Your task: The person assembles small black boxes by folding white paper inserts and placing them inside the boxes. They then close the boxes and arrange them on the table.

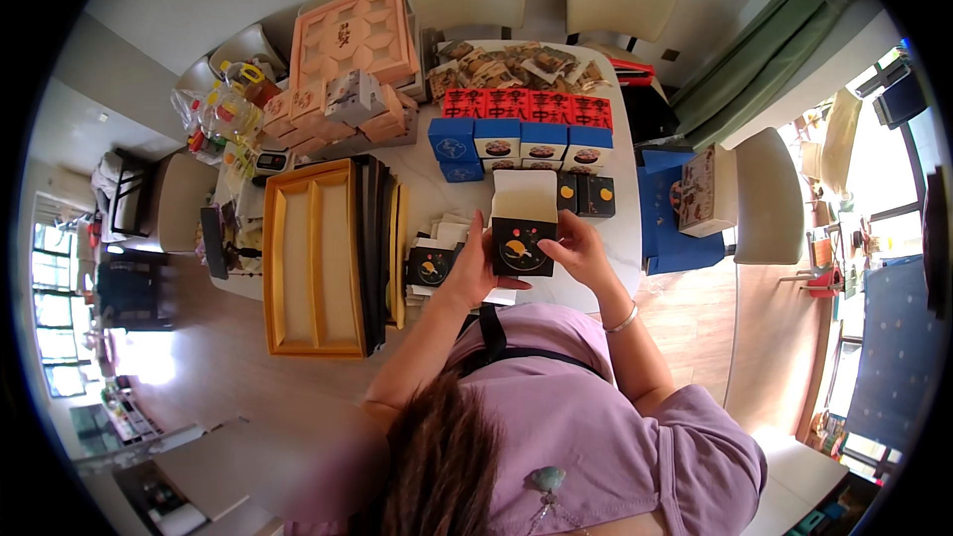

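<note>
Near the front edge of the worktop [427,201], the black box [524,246] is held up between two hands, its white-lined flap [525,195] standing open. Left grip [475,273] clamped on the box's left side, fingers reaching below its lower edge; right grip [584,253] clamped on the right side, thumb on the printed front (other fingers mostly hidden behind). Can't tell if the base touches the worktop.

Likely trouble: squeezing hard from both sides could bow the walls (looks like thin card), and then the flap wouldn't seat square. Bending the flap at a slant could crease it along the fold. If one grip loosens first, the box could tip to that side, or drop off the front edge, being so close to it. Toward the far edge it's crowded: a pair of black boxes [598,196] just past the flap on the right, blue-and-white boxes [541,146] behind, so a forward shove might knock the rows crooked. On the left, another black box [429,268] sits among loose white pieces [452,228]; the left forearm could sweep them off the front edge.

Direction: printed face toward the person, flap end pointing to the far edge. Body looks nearly square, no clear long axis; counting the flap, longest line runs front edge to far edge.
</note>
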`<action>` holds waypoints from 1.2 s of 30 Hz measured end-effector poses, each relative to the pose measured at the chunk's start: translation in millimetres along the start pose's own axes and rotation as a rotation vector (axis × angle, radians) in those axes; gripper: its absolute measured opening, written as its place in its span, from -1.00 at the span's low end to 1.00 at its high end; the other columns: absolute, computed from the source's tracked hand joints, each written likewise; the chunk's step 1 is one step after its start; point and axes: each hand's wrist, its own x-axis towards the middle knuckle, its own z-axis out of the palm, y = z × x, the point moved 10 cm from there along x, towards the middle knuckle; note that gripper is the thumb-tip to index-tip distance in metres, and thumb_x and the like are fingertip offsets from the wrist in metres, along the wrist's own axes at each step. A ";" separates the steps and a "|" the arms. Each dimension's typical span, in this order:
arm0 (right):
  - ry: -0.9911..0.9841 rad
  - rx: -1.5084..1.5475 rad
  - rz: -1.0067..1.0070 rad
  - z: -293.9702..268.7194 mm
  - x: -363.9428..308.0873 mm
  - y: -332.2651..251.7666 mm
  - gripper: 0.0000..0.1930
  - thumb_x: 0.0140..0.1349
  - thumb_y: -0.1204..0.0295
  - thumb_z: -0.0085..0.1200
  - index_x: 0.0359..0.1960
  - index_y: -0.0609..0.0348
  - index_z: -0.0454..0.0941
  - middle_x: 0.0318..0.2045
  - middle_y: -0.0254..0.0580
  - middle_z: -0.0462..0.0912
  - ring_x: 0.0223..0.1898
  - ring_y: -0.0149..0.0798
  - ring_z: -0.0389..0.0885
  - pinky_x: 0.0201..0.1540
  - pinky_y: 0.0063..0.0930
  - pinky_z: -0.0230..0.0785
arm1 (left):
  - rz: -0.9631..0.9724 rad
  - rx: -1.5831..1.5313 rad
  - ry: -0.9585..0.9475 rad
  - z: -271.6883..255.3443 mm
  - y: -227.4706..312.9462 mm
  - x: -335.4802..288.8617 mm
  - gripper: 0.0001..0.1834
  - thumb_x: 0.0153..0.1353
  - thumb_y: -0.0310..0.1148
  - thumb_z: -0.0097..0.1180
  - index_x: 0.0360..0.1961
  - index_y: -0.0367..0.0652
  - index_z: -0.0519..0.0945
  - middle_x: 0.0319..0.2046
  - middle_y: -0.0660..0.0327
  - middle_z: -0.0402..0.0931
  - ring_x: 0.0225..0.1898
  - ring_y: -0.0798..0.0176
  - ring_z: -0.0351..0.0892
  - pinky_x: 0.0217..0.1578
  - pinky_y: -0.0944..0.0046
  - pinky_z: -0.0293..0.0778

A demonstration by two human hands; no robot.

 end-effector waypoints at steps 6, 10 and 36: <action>0.068 0.396 0.401 4.8 -10.1 34.3 -0.60 0.33 0.17 0.10 -0.06 0.31 0.53 -0.38 -0.28 0.65 -0.41 -0.45 0.62 -0.39 -0.56 0.50 | 0.090 -0.015 -0.229 24.7 8.5 -18.3 -0.11 0.27 0.31 -0.10 0.42 -0.02 0.02 0.27 0.06 0.28 0.08 -0.08 0.56 -0.13 -0.11 0.61; -0.021 0.507 0.559 14.1 -22.5 36.1 -0.50 0.34 0.08 0.06 0.00 0.37 0.50 -0.37 -0.19 0.66 -0.47 -0.38 0.64 -0.49 -0.49 0.55 | 0.726 0.743 -0.007 29.9 54.1 -43.5 0.14 -0.12 -0.26 0.50 0.43 0.04 0.01 0.42 0.11 -0.10 0.16 0.06 0.46 -0.06 0.10 0.61; -0.167 0.325 0.437 26.1 -25.9 -9.0 -0.50 0.31 0.10 0.10 0.08 0.30 0.48 -0.22 -0.24 0.65 -0.29 -0.46 0.61 -0.34 -0.53 0.53 | 0.655 0.992 -0.018 52.4 80.0 -81.7 0.20 -0.31 -0.28 0.62 0.36 -0.09 0.12 0.42 0.12 -0.09 0.19 0.12 0.41 -0.07 0.26 0.60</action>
